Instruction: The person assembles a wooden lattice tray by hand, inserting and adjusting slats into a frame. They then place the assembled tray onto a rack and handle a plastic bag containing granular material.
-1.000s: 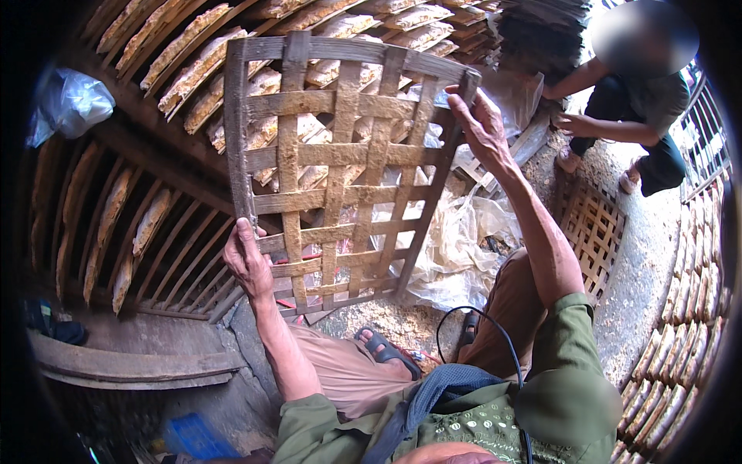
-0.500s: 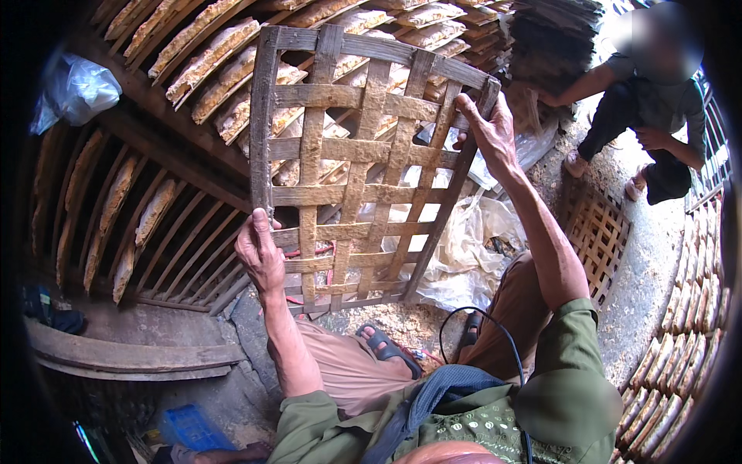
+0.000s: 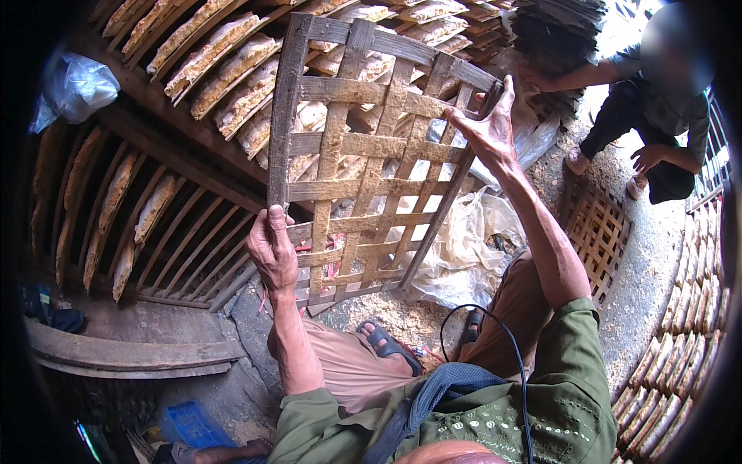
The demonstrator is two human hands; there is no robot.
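A woven bamboo lattice rack [image 3: 374,145] in a wooden frame stands upright, tilted, in front of me. Wide gaps show between its crossed brown strips. My left hand [image 3: 272,249] grips the lower part of its left frame bar, thumb pointing up. At the upper right corner, my right hand [image 3: 487,131] straddles the frame bar, with the thumb reaching in over the lattice and the fingers up along the corner. The fingers behind the bar are partly hidden.
Slatted racks holding rough pale slabs [image 3: 224,69] fill the left and back. Crumpled plastic sheeting [image 3: 464,247] and another woven rack [image 3: 597,232] lie on the floor. A person [image 3: 649,116] squats at far right. Rows of slabs [image 3: 672,363] line the right edge.
The lattice rack has shifted and turned slightly, its left side moving right. My left hand went right with it. My right thumb and fingers have spread wider at the corner.
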